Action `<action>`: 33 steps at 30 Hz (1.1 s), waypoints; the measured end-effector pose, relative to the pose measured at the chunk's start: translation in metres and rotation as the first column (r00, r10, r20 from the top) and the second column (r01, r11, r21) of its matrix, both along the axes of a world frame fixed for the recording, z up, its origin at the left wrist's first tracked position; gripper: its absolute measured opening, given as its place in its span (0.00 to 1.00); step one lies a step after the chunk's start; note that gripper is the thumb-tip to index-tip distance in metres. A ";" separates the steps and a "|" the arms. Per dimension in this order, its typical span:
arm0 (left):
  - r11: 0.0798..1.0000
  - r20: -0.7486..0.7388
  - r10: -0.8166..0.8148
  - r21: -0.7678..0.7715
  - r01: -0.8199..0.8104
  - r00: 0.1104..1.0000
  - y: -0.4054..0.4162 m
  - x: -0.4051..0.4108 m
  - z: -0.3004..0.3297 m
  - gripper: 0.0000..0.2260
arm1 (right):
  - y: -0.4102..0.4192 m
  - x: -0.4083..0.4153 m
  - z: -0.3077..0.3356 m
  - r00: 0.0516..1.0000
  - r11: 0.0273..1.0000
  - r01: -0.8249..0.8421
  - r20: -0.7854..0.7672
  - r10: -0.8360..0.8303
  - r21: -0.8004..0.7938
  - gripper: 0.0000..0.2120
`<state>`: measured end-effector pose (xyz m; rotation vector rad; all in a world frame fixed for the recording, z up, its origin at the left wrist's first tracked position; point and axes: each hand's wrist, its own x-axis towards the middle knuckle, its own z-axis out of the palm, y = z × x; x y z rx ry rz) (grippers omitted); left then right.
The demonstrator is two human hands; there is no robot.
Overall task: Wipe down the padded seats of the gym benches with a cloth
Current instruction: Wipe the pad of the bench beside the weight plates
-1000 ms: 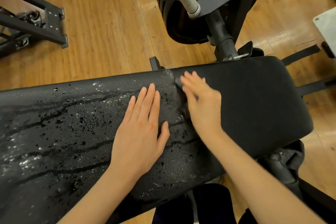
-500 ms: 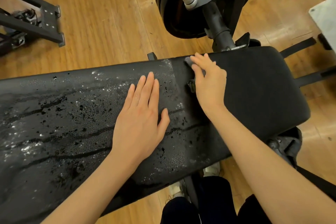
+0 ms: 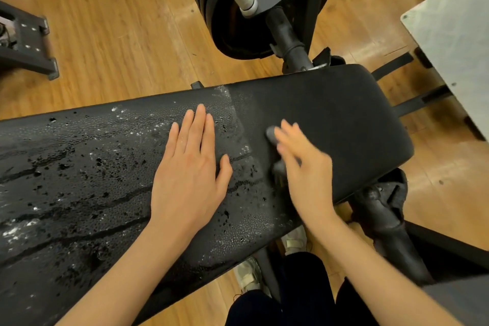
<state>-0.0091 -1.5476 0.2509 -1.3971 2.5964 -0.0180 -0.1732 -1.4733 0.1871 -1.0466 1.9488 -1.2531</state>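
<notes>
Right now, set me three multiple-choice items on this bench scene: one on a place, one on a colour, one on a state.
1. Where does the left hand lie?
A. flat on the wet part of the bench pad
B. on the floor
C. on the weight plates

2. What colour is the bench pad?
A. red
B. black
C. white

3. In what state is the pad's surface left of the right hand?
A. dry
B. torn open
C. covered in droplets

Answers: 1 A, the palm rests spread among the droplets; 2 B, the padding is black throughout; 3 C, beads and streaks shine there, while the right end looks matt.
</notes>
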 end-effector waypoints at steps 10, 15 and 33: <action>0.999 -0.037 -0.018 0.038 0.019 0.999 -0.002 0.001 0.003 0.28 | -0.030 -0.014 -0.006 0.993 0.988 0.115 -0.031 -0.113 0.107 0.15; 0.989 -0.075 -0.113 0.092 0.120 0.991 0.024 0.012 0.018 0.29 | 0.022 -0.030 -0.004 0.930 0.970 -0.203 -0.283 0.235 0.137 0.17; 0.977 -0.021 -0.209 0.028 0.209 0.978 0.054 0.033 0.010 0.31 | 0.031 0.068 0.026 0.943 0.948 0.302 -0.174 -0.283 0.097 0.12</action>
